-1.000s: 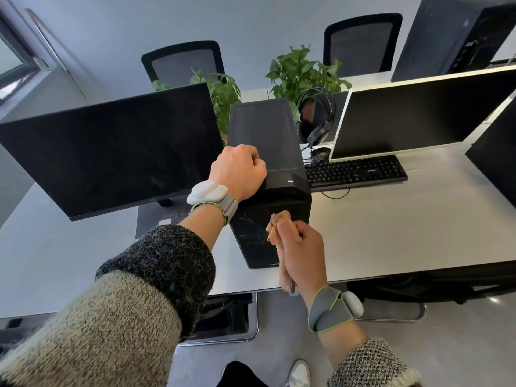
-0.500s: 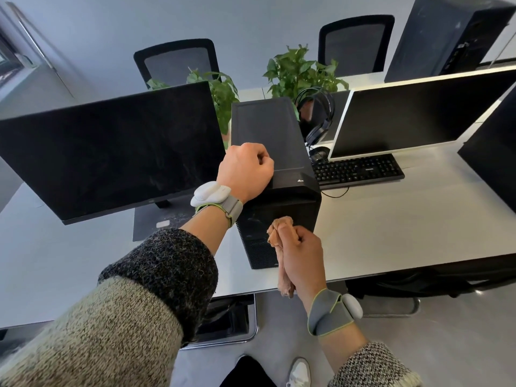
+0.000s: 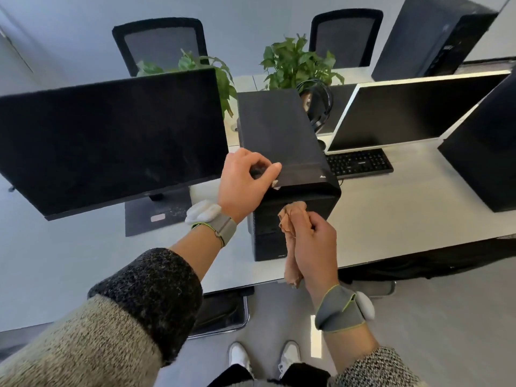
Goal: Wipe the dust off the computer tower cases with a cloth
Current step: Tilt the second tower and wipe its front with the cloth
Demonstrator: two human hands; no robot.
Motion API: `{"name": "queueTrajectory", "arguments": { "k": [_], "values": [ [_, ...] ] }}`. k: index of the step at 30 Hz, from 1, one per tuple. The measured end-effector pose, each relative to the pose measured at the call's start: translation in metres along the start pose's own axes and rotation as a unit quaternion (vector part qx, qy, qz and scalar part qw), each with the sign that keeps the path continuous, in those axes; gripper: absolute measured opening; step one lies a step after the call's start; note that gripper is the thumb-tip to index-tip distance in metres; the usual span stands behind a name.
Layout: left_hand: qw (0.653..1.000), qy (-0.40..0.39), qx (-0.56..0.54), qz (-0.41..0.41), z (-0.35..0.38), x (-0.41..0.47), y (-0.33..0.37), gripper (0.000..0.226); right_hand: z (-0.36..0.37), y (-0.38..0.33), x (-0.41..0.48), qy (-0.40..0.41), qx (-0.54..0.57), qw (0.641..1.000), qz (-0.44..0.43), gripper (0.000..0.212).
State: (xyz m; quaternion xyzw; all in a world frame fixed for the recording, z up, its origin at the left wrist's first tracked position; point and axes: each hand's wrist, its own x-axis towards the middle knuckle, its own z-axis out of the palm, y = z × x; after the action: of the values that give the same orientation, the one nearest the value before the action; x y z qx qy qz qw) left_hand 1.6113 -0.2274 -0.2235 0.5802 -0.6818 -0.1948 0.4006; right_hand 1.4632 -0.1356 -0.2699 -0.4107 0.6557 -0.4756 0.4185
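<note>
A black computer tower (image 3: 279, 129) stands upright on the white desk (image 3: 391, 219), its front panel facing me. My left hand (image 3: 243, 185) grips the tower's top front-left corner, fingers curled and thumb stretched along the top edge. Lower down, my right hand (image 3: 315, 247) holds a bunched tan cloth (image 3: 293, 216) against the upper part of the front panel. The cloth's tail hangs down past the desk's front edge.
A large monitor (image 3: 111, 135) stands left of the tower, another monitor (image 3: 405, 113) and a keyboard (image 3: 360, 163) to its right. Two more black towers (image 3: 430, 37) (image 3: 485, 152) stand at far right. Headphones (image 3: 321, 107), plants (image 3: 296, 62) and two chairs are behind.
My left thumb has stretched out along the tower's top edge. My right hand with the cloth stays at the front panel, a little higher.
</note>
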Motion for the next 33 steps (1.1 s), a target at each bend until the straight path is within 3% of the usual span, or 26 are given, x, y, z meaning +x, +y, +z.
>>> {"name": "queueTrajectory", "arguments": {
  "k": [3, 9, 12, 14, 20, 25, 33],
  "values": [
    [0.999, 0.001, -0.044, -0.01, -0.005, -0.004, -0.011, 0.026, 0.008, -0.002, -0.003, 0.008, 0.0, 0.999, -0.031, 0.037],
    [0.992, -0.024, -0.123, -0.021, -0.013, -0.02, -0.02, 0.021, 0.014, 0.016, -0.009, 0.012, -0.032, 0.997, 0.073, 0.036],
    [0.981, -0.018, -0.186, -0.043, -0.016, -0.031, -0.031, 0.01, 0.012, -0.007, -0.011, 0.005, -0.012, 1.0, -0.017, 0.036],
    [0.976, 0.001, -0.206, -0.068, -0.016, -0.043, -0.046, 0.015, 0.016, -0.019, -0.01, -0.006, -0.01, 0.998, -0.059, 0.034],
    [0.954, -0.02, -0.226, -0.194, 0.005, -0.095, -0.094, 0.015, 0.03, -0.003, -0.015, -0.031, -0.013, 0.998, -0.055, 0.033],
    [0.961, -0.052, -0.219, -0.162, 0.021, -0.116, -0.099, 0.018, 0.03, 0.005, -0.012, -0.026, -0.053, 0.994, -0.092, 0.028],
    [0.963, -0.115, -0.184, -0.158, 0.034, -0.121, -0.107, 0.031, 0.029, 0.017, -0.01, -0.049, -0.11, 0.992, -0.023, 0.031]
  ]
}}
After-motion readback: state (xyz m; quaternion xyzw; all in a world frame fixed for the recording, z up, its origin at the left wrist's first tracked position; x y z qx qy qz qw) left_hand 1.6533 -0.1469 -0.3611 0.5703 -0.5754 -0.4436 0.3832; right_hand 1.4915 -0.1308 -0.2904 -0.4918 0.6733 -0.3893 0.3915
